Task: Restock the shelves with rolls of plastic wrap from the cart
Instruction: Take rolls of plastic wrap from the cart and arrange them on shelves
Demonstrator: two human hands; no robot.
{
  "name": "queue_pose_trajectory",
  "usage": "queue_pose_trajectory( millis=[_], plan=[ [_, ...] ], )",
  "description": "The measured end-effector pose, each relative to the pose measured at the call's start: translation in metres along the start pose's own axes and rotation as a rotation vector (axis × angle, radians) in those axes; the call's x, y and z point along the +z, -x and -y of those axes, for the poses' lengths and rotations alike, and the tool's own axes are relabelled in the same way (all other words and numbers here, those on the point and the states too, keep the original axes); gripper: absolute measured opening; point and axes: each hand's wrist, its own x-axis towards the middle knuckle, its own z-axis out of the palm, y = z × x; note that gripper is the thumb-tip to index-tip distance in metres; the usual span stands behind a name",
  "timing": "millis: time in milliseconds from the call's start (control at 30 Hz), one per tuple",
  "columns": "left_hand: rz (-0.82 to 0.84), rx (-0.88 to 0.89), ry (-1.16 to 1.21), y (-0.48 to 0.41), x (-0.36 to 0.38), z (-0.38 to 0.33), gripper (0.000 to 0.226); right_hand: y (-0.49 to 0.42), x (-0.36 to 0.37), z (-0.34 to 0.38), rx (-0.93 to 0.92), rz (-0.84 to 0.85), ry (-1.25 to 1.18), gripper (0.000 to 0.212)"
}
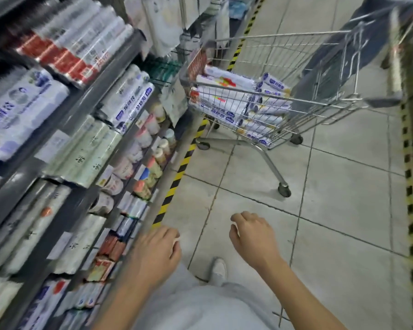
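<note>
A supermarket aisle, mid-restock: stocked shelves run down the left side, tiers packed with wrapped rolls and small bottles (the labels are too blurred to read). The grey tiled floor fills the right, edged along the shelf base by yellow-and-black tape. Ahead stands a wire cart, just beside the far end of the shelving, with a second person's jeans-clad legs behind it. The rolls of plastic wrap lie piled in the cart's basket, white with blue markings, well apart from the worker's hands. In the foreground the left hand hangs near the shelf edge and the right hand over the tiles, both with fingers loosely curled and holding nothing. A white shoe shows between them.
</note>
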Motion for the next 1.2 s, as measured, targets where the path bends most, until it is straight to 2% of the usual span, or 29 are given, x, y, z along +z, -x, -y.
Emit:
queue_pose_trajectory(
  millis=[133,200,300,400,500,633,767,900,1000,1067,1200],
  plan=[
    [0.029,-0.039,0.037,-0.038,-0.001,0.009,0.013,-0.072,-0.009,-0.011,-0.009,0.009,0.007,0.01],
    [-0.004,-0.012,0.031,-0.065,-0.002,0.018,0.004,-0.108,-0.014,-0.013,-0.008,-0.013,0.011,0.011],
    [-0.032,0.008,0.048,-0.122,-0.004,0.033,0.023,-0.163,-0.018,-0.015,0.001,-0.029,0.025,0.01],
    [-0.013,0.063,0.028,-0.192,-0.017,0.044,0.021,-0.207,-0.026,-0.015,0.026,-0.041,0.012,0.009],
    [0.004,0.141,0.03,-0.264,-0.037,0.048,0.001,-0.239,-0.038,-0.016,0.091,-0.067,-0.022,0.006],
    [-0.034,0.264,0.008,-0.363,-0.065,0.038,0.011,-0.271,-0.053,-0.019,0.155,-0.092,-0.032,0.006],
    [-0.035,0.354,-0.002,-0.455,-0.077,0.021,0.005,-0.298,-0.068,-0.031,0.227,-0.116,-0.031,0.012],
    [-0.009,0.445,-0.007,-0.54,-0.083,-0.007,0.005,-0.341,-0.077,-0.061,0.301,-0.116,-0.023,0.015],
    [0.005,0.46,-0.032,-0.6,-0.079,-0.028,0.027,-0.386,-0.08,-0.097,0.309,-0.123,-0.047,0.016],
    [0.006,0.448,-0.031,-0.631,-0.072,-0.035,0.033,-0.421,-0.085,-0.124,0.281,-0.121,-0.066,0.022],
    [0.069,0.406,-0.047,-0.668,-0.061,-0.05,0.032,-0.488,-0.104,-0.176,0.25,-0.034,-0.07,0.009]
  ],
)
